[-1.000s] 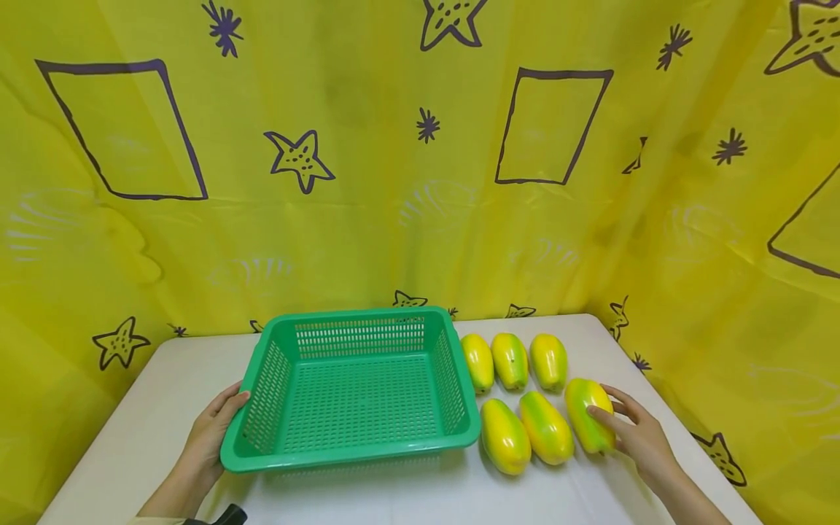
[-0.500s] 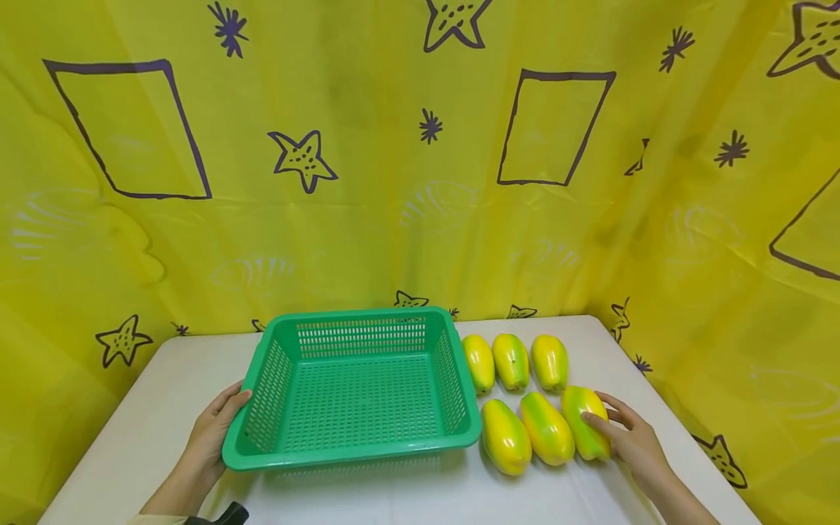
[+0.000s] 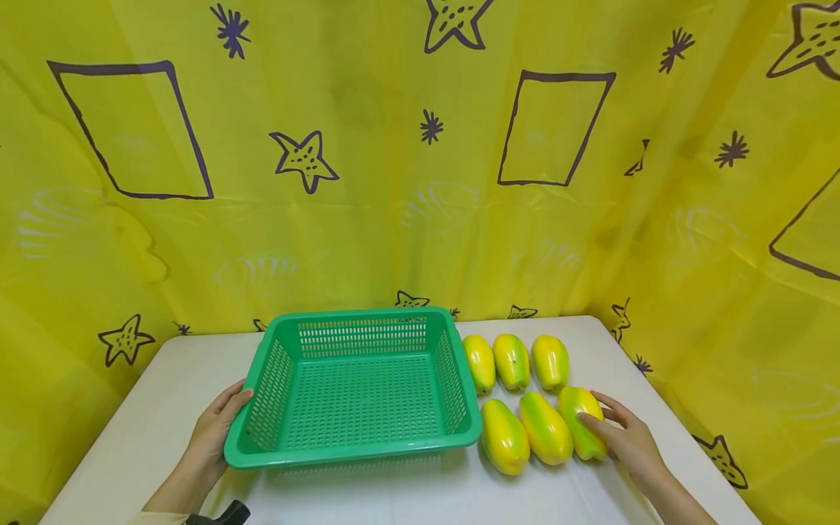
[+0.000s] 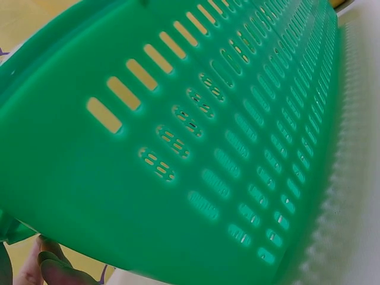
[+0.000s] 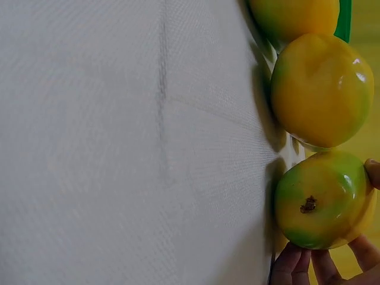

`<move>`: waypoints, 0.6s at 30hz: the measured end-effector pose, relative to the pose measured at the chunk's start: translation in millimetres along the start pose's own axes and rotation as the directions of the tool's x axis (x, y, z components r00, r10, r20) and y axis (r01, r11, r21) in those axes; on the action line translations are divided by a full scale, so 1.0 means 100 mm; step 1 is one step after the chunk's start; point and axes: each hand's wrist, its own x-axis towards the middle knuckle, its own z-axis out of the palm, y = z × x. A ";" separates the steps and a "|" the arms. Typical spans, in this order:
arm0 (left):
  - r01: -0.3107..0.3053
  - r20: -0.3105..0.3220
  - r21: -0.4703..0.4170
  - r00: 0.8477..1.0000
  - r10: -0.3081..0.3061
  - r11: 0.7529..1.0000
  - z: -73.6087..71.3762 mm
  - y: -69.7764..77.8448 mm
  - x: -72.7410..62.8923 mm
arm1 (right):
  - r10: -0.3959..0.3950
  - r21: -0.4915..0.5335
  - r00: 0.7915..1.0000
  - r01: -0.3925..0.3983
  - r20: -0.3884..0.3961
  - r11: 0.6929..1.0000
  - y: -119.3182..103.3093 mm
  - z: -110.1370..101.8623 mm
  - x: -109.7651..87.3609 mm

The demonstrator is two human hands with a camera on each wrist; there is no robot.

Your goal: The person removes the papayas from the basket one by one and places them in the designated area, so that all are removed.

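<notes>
In the head view, my left hand grips the left rim of a green plastic basket with slotted sides and an open lattice bottom. The left wrist view is filled by the basket's wall, with a few fingertips at its rim. My right hand holds a yellow-green papaya, thumb on one side and fingers on the other. From the right wrist, that papaya shows its brown stem end, low over or on the cloth. Beside it lies another papaya, close or touching.
One more papaya completes the front row. Behind it are three papayas, left, middle and right. They lie on a white-covered table. A yellow patterned curtain hangs behind and at the sides.
My right hand has moved the papaya left and slightly toward me, up beside the front row. The left hand and basket have stayed nearly still.
</notes>
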 end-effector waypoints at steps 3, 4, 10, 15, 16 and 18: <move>0.003 0.000 -0.004 1.000 -0.003 1.000 0.00 -0.01 0.00 | 0.001 -0.002 1.000 -0.001 0.002 1.000 -0.01 0.01 0.00; 0.004 0.000 -0.004 1.000 -0.004 1.000 -0.01 -0.01 0.00 | 0.003 -0.001 1.000 -0.003 0.002 1.000 -0.01 0.01 0.00; 0.005 -0.003 0.022 1.000 -0.005 1.000 0.00 0.01 0.00 | 0.009 -0.017 1.000 -0.009 0.000 1.000 -0.01 0.02 0.01; 0.009 -0.006 0.038 1.000 -0.009 0.999 0.01 0.02 0.00 | 0.014 -0.023 1.000 -0.014 0.002 1.000 -0.01 0.01 0.03; 0.010 -0.006 0.040 1.000 -0.010 0.999 0.01 0.02 0.00 | 0.014 -0.020 1.000 -0.014 0.004 1.000 -0.01 0.01 0.03; 0.009 -0.006 0.041 1.000 -0.008 0.999 0.01 0.02 0.01 | 0.011 -0.019 1.000 -0.010 0.009 1.000 0.00 0.01 0.03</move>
